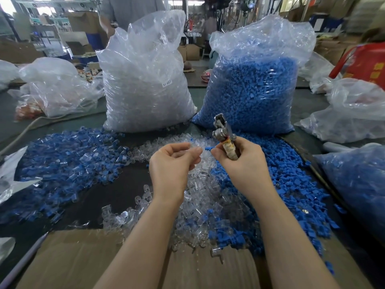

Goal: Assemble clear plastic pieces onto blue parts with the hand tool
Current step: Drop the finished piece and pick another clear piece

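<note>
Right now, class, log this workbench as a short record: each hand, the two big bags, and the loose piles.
left hand: fingers curled, pinching a clear plastic piece
right hand: grips the hand tool, fingertips pinch a blue part
bag of clear pieces: upright, back left
bag of blue parts: upright, back right
loose pile of blue parts: right
assembled pile: left

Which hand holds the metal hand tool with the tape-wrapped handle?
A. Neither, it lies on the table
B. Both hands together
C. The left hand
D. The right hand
D. The right hand is curled round the tape-wrapped handle of the metal hand tool, its head pointing up, while the left hand is apart from it and pinches a small clear plastic piece.
</note>
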{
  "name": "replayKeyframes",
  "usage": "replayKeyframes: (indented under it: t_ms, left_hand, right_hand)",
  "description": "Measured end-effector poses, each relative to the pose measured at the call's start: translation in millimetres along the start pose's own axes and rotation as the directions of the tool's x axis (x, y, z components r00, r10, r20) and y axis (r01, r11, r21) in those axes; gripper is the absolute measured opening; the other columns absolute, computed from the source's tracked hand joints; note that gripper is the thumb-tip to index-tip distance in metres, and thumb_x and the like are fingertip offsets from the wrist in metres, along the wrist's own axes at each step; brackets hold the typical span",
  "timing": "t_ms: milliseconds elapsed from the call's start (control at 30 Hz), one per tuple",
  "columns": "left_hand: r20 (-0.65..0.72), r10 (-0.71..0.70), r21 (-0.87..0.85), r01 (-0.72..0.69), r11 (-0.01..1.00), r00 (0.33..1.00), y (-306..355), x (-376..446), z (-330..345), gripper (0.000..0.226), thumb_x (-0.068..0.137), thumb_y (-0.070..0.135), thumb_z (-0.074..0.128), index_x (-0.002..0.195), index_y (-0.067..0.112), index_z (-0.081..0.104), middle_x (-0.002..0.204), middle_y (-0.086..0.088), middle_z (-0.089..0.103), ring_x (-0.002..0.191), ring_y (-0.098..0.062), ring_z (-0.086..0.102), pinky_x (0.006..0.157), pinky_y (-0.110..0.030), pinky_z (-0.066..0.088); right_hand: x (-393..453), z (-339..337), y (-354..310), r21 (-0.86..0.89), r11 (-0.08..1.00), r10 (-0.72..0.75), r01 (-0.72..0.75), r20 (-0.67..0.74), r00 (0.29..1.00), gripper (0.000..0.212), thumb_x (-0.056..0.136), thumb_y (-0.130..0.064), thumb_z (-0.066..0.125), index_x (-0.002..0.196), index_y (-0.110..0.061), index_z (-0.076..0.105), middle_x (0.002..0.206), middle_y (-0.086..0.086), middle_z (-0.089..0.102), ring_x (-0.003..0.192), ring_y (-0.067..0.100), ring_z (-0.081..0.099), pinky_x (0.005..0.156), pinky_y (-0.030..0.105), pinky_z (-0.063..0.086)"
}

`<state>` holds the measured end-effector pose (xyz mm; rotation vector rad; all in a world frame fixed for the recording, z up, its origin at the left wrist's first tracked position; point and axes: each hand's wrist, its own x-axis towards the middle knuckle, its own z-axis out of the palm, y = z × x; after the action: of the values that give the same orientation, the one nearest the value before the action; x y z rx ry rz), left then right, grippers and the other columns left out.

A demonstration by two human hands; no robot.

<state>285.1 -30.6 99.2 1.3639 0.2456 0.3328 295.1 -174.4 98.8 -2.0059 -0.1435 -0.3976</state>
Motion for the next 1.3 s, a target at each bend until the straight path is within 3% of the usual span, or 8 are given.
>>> replayKeyframes:
  t_ms: [233,333,567,733,867,967,1200,1300]
  left_hand:
    - [0.092,0.012,0.037,-0.015,0.999,0.996,1.1,-4.0,1.4,0.011,0.078,0.005,0.080,0.085,0.007,0.071,0.072,-0.008,0.075,0.069,-0.017,0.074,0.060,-0.019,0.053]
    - [0.100,0.051,0.105,-0.061,0.993,0.994,1.6,-5.2,3.2,0.010,0.078,0.005,0.080,0.082,0.011,0.073,0.073,-0.007,0.075,0.071,-0.019,0.074,0.064,-0.024,0.055]
    - [0.104,0.174,0.232,-0.194,0.953,0.979,1.5,-9.7,5.4,0.016,0.076,0.008,0.082,0.076,0.022,0.074,0.068,0.004,0.074,0.069,-0.012,0.073,0.074,-0.038,0.061]
    - [0.133,0.260,0.298,-0.289,0.910,0.956,2.5,-11.3,6.1,0.023,0.077,0.008,0.080,0.074,0.030,0.073,0.072,0.009,0.074,0.071,-0.009,0.073,0.073,-0.036,0.062]
    - [0.134,0.312,0.359,-0.340,0.869,0.940,1.5,-11.4,7.7,0.020,0.078,0.009,0.079,0.076,0.028,0.074,0.071,0.014,0.073,0.068,-0.001,0.069,0.068,-0.025,0.060]
    - [0.142,0.343,0.377,-0.371,0.848,0.928,0.7,-11.1,8.2,0.011,0.078,0.012,0.080,0.080,0.022,0.076,0.070,0.013,0.072,0.067,0.001,0.068,0.066,-0.022,0.059]
    - [0.120,0.280,0.300,-0.304,0.904,0.952,1.4,-7.2,4.1,0.010,0.082,0.010,0.078,0.080,0.019,0.074,0.071,0.005,0.074,0.070,-0.010,0.071,0.073,-0.034,0.060]
    - [0.111,0.213,0.148,-0.228,0.962,0.971,3.4,-4.8,2.3,0.012,0.084,0.004,0.075,0.081,0.015,0.071,0.074,-0.001,0.075,0.071,-0.014,0.073,0.072,-0.030,0.060]
  right_hand:
    - [-0.6,-0.4,-1.8,-0.007,1.000,-0.011,0.011,-0.018,1.000,0.017,0.085,-0.033,0.074,0.074,-0.030,0.061,0.067,-0.022,0.063,0.064,0.002,0.057,0.062,0.028,0.047]
    - [-0.9,-0.9,-3.5,-0.026,1.000,-0.015,0.014,-0.043,0.999,0.015,0.085,-0.032,0.074,0.076,-0.027,0.062,0.064,-0.014,0.062,0.064,0.006,0.058,0.064,0.035,0.051]
    - [-1.7,0.0,-6.2,-0.071,0.997,-0.032,0.028,-0.049,0.998,0.014,0.085,-0.031,0.073,0.077,-0.025,0.062,0.065,-0.012,0.062,0.066,0.010,0.059,0.065,0.040,0.052]
    - [-1.4,1.0,-8.5,-0.091,0.996,-0.030,0.026,-0.041,0.999,0.011,0.085,-0.031,0.072,0.082,-0.023,0.065,0.069,-0.010,0.063,0.070,0.015,0.060,0.068,0.044,0.053]
    - [-0.6,-0.3,-7.7,-0.042,0.999,0.006,-0.005,0.015,1.000,0.005,0.086,-0.025,0.070,0.083,-0.022,0.067,0.069,-0.007,0.066,0.069,0.014,0.061,0.068,0.044,0.054]
    - [-0.9,-1.5,-7.1,0.015,0.999,0.033,-0.034,0.050,0.998,0.007,0.086,-0.021,0.069,0.081,-0.025,0.067,0.068,-0.007,0.065,0.063,0.009,0.057,0.064,0.039,0.052]
    - [-0.2,-7.0,-8.0,0.102,0.992,0.059,-0.078,0.178,0.982,0.016,0.089,-0.012,0.065,0.082,-0.027,0.069,0.078,-0.010,0.072,0.075,0.005,0.067,0.063,0.013,0.053]
    - [-0.5,-11.0,-4.5,0.043,0.994,0.092,-0.104,0.223,0.970,0.004,0.089,-0.019,0.067,0.086,-0.022,0.069,0.081,0.002,0.072,0.082,0.023,0.067,0.075,0.038,0.056]
